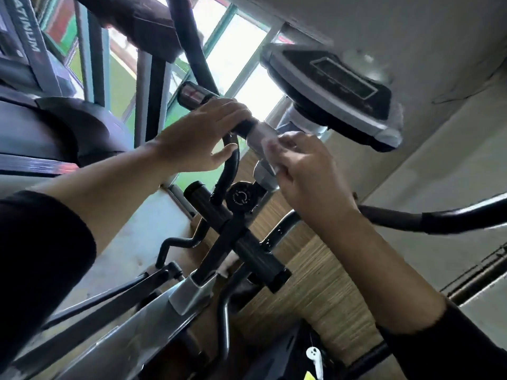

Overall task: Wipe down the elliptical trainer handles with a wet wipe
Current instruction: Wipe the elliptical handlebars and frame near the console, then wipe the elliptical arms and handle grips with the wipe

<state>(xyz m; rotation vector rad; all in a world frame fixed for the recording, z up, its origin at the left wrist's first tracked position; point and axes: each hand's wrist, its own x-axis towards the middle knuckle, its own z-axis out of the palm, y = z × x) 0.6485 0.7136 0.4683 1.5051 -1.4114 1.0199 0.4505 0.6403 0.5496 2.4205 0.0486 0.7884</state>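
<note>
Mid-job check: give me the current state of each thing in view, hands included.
left hand: curled over the black handlebar grip, holding it.
right hand: pinching the wet wipe.
wet wipe: pressed against the silver handlebar section, next to the grip.
console: display dark, nothing readable.
tension knob: untouched, setting unreadable.
lower black grip: untouched by either hand.

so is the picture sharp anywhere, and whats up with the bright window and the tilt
Head view: the window is blown out to near white, leaving the frame bars in front dark. The console is smeared by motion blur, and so is the wet wipe in the right hand. The left hand on the handle is sharper. The wide lens tilts and bends the scene.
</note>
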